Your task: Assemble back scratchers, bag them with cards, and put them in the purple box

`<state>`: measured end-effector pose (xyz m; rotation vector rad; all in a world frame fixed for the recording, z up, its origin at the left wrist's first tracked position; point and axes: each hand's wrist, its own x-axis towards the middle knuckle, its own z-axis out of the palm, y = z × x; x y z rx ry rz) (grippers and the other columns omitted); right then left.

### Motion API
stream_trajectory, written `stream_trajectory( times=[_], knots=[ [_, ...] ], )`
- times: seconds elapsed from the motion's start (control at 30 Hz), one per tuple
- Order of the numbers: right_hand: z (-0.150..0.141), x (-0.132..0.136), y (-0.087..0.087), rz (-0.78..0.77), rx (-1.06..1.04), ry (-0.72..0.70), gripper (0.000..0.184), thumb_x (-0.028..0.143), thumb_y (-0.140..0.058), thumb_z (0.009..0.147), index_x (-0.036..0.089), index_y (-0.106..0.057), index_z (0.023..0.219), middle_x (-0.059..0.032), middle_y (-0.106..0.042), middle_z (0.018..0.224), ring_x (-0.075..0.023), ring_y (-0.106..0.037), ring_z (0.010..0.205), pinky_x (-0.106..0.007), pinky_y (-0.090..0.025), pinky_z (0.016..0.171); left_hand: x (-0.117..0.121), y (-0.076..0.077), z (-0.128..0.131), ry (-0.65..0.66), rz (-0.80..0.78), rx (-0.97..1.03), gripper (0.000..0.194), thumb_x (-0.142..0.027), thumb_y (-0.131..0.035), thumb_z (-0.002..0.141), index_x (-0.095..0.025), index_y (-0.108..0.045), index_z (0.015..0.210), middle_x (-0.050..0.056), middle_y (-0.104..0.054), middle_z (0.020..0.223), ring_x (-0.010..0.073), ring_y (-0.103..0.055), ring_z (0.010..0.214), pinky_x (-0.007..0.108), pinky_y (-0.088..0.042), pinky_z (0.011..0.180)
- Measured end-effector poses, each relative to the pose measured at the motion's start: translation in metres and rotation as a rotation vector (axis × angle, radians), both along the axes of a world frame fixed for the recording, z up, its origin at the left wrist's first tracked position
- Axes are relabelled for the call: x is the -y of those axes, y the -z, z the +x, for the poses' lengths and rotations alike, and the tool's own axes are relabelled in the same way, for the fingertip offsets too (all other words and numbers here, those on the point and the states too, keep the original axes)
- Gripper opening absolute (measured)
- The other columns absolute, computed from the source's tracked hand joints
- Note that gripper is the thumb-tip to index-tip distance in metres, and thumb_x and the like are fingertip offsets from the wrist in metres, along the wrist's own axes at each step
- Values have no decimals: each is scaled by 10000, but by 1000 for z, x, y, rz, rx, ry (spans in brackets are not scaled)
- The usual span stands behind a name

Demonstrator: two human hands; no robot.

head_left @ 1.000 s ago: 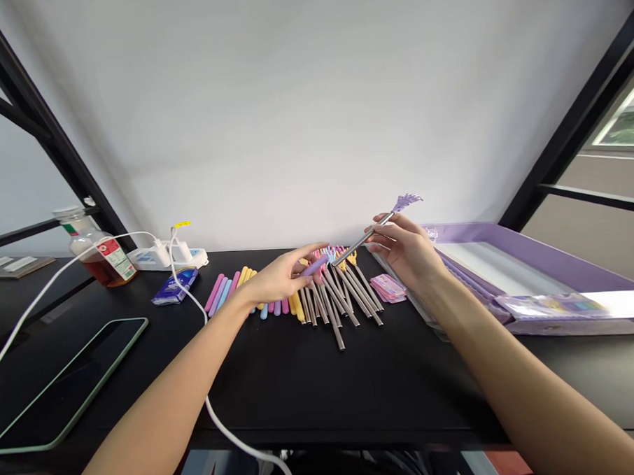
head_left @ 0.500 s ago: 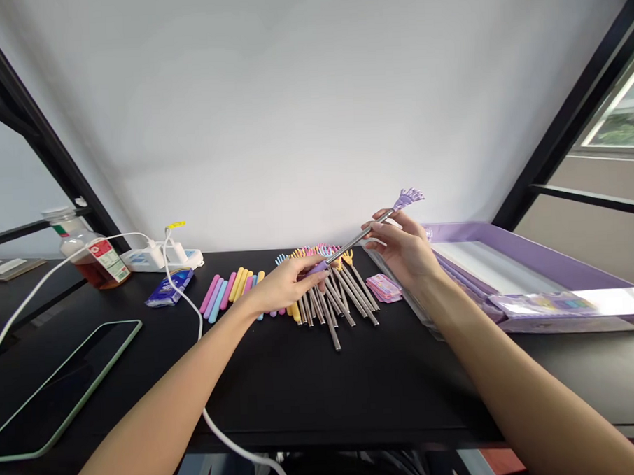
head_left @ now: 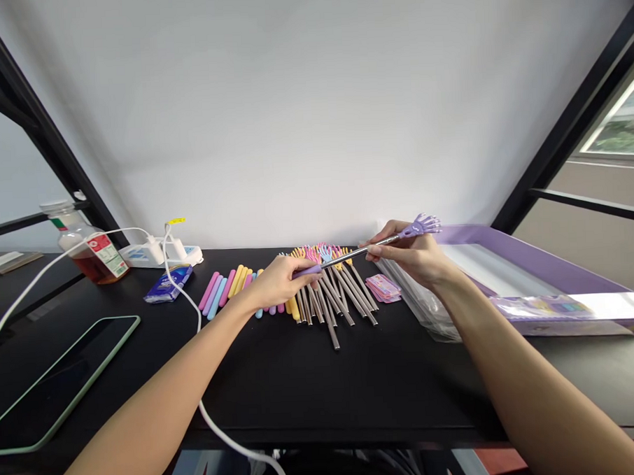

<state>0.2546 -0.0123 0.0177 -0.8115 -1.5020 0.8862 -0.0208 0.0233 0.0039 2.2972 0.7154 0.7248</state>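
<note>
A back scratcher (head_left: 357,252) with a purple hand-shaped head and a metal rod is held across both my hands above the desk. My left hand (head_left: 282,279) is closed around its purple handle. My right hand (head_left: 409,251) pinches the rod close to the purple head. Beneath them lies a pile of metal rods (head_left: 333,300) with pink, yellow and blue hand-shaped heads. Left of the pile, partly behind my left hand, is a row of pastel handles (head_left: 225,289). A small stack of pink cards (head_left: 383,288) lies right of the pile.
Clear plastic bags (head_left: 428,310) lie beside a purple box (head_left: 554,269) on the right. To the left are a phone (head_left: 61,385), a blue packet (head_left: 168,284), a power strip (head_left: 192,255) and a bottle (head_left: 94,251). A white cable (head_left: 199,340) crosses the desk.
The back scratcher has swung lower at its head end and now lies closer to level. My right hand has moved slightly right and down, and my left hand slightly left.
</note>
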Motion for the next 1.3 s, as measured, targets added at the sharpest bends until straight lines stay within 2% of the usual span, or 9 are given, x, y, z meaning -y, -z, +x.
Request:
stream_trajectory(
  times=[0.23,0.37,0.53,0.77,0.9,1.03,1.13,1.2,1.3],
  knots=[
    [-21,-1,11,-58,67,-43,313,324,-916,643,177,-661,749,-65,-763,800,-185,-721,706,-319,-584,678,4,5,6,-8,-27,-12,386,-496,-557,951,-151,-717,887,16,-658,745,107,-494,605,243,-358,575],
    [-30,-1,12,-49,93,-17,330,354,-922,615,180,-661,717,-62,-753,770,-185,-709,673,-322,-585,646,7,3,8,-20,-29,-49,387,-477,-545,958,-149,-675,798,-13,-579,662,74,-362,494,246,-283,500],
    [-36,-1,14,-45,62,-39,341,362,-918,617,194,-634,701,-52,-747,746,-190,-703,638,-344,-590,626,14,-5,10,-9,-36,-39,338,-400,-537,966,-155,-634,754,-22,-540,634,72,-384,492,238,-300,500],
    [-44,5,11,-43,66,-51,309,337,-917,633,188,-662,724,-58,-752,756,-200,-713,678,-347,-585,654,16,-9,13,25,-32,-20,351,-409,-544,965,-161,-601,724,-19,-539,627,88,-440,523,237,-330,523],
    [-39,4,-1,-93,21,-55,307,329,-917,656,175,-724,840,-51,-741,761,-179,-703,712,-302,-568,679,14,-12,15,14,58,16,339,-470,-495,991,-180,-646,900,-20,-583,688,107,-498,595,239,-362,585],
    [-18,1,-8,-168,-183,-48,381,521,-818,757,211,-729,959,-60,-752,878,-160,-686,694,-275,-545,616,4,-13,2,-78,175,-73,367,-503,-473,997,-199,-679,994,-27,-590,696,104,-454,563,250,-333,575],
    [-1,-1,-7,-227,-203,23,458,655,-725,784,206,-722,872,-63,-726,805,-175,-667,648,-283,-521,558,-5,-10,-10,-127,259,-148,397,-516,-469,996,-202,-713,994,0,-641,742,118,-487,588,254,-353,584],
    [3,-1,-5,-263,-97,86,504,690,-697,791,187,-693,753,-56,-666,669,-170,-624,566,-282,-479,504,-10,-6,-13,-117,303,-173,405,-508,-461,1002,-203,-724,1039,33,-697,839,140,-562,656,258,-397,620],
    [-4,0,-2,-248,66,112,607,728,-629,823,187,-568,554,-24,-518,502,-125,-478,432,-278,-376,443,-11,-2,-12,-83,403,-210,399,-507,-464,1008,-218,-716,1119,58,-739,963,182,-653,794,283,-456,725]
  ],
)
